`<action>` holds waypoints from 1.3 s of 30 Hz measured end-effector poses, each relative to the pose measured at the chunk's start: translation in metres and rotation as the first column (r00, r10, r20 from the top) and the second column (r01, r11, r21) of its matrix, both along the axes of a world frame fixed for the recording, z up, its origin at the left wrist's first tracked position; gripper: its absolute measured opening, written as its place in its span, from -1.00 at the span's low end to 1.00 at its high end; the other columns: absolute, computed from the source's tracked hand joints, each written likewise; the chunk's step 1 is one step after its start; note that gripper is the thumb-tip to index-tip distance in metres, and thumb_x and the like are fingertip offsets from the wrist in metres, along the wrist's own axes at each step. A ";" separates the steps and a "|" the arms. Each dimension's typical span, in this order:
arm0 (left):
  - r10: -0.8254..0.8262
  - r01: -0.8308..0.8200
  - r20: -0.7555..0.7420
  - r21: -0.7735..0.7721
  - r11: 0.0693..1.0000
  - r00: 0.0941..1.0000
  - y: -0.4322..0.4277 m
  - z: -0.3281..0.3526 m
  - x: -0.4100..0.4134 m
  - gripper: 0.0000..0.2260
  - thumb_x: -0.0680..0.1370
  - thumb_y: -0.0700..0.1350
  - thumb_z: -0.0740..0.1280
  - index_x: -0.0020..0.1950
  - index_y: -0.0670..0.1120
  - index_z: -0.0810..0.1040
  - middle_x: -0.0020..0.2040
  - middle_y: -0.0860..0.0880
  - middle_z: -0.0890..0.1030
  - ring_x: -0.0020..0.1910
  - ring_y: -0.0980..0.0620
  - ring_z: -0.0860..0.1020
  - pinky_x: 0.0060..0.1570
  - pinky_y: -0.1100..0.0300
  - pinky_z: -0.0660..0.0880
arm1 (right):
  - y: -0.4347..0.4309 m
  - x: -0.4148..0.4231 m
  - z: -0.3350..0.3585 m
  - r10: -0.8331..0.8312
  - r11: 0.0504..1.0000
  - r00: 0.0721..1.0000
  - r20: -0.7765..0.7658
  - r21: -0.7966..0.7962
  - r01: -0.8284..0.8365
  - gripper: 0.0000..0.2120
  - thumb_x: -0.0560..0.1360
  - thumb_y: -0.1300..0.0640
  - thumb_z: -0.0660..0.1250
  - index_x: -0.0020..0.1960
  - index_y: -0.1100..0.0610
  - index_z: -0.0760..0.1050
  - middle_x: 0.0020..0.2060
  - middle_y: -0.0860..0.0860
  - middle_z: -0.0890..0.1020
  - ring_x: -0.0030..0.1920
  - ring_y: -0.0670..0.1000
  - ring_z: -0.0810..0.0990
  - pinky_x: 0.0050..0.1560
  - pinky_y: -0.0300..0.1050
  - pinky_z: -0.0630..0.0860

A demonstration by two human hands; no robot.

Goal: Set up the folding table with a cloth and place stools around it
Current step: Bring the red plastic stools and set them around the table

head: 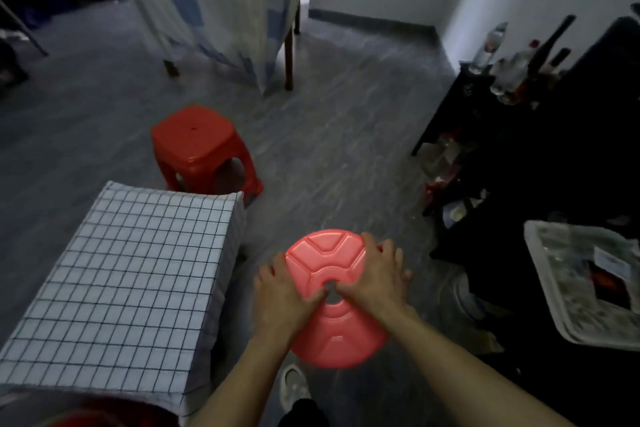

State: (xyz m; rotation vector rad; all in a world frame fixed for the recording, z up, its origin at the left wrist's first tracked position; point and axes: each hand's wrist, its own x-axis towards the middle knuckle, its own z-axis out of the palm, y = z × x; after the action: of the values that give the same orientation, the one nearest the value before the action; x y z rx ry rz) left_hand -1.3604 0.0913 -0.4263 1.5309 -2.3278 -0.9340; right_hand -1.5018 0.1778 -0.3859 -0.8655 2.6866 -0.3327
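A low folding table (45,381) stands at the lower left under a white cloth (131,274) with a dark grid pattern. A red square stool (199,142) stands on the floor just beyond the table's far end. To the right of the table I hold a pink round stool (330,263) by its seat. My left hand (282,298) grips its left rim and my right hand (377,279) its right rim, with both thumbs at the centre hole. Another red stool's edge (97,418) shows at the bottom left.
A bigger table under a blue checked cloth (221,3) stands at the back. A dark shelf (485,135) with bottles (491,45) lines the right side, with a white tray (547,305) below it. My shoe (292,386) is on the grey floor.
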 end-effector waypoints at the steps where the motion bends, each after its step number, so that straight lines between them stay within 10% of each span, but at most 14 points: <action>1: 0.027 -0.027 -0.005 0.012 1.000 1.000 -0.011 -0.008 -0.005 -0.10 0.20 0.43 0.44 0.33 -0.10 0.31 0.18 -0.19 0.45 0.18 -0.23 0.43 0.14 -0.02 0.40 | -0.016 -0.008 -0.007 0.024 1.000 1.000 0.001 0.009 -0.024 0.03 0.08 -0.37 0.50 0.45 -0.10 0.20 0.21 0.04 0.37 0.27 0.14 0.35 0.14 0.18 0.41; 26: 0.539 -0.570 0.227 0.099 0.816 0.811 -0.040 -0.408 -0.075 -0.08 0.15 0.51 0.26 0.32 -0.07 0.31 0.19 -0.10 0.43 0.18 -0.16 0.38 0.12 -0.03 0.35 | -0.131 -0.095 -0.441 0.513 0.842 0.839 0.185 0.083 -0.533 0.02 0.12 -0.33 0.52 0.47 -0.11 0.17 0.25 0.03 0.37 0.25 0.14 0.33 0.18 0.15 0.36; 39: 0.586 -0.628 0.268 0.108 0.771 0.765 -0.049 -0.580 -0.055 -0.09 0.19 0.39 0.47 0.35 -0.04 0.24 0.24 -0.13 0.38 0.23 -0.20 0.36 0.11 -0.09 0.41 | -0.149 -0.075 -0.612 0.587 0.783 0.774 0.238 0.076 -0.618 0.01 0.17 -0.27 0.53 0.47 -0.05 0.15 0.25 0.08 0.42 0.28 0.18 0.39 0.26 0.14 0.38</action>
State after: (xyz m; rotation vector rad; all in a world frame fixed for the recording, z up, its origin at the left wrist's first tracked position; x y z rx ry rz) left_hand -1.4152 0.0418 -1.0065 2.3738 -1.6604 -0.8510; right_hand -1.5768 0.0291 -0.9980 -1.4904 2.0617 -0.0557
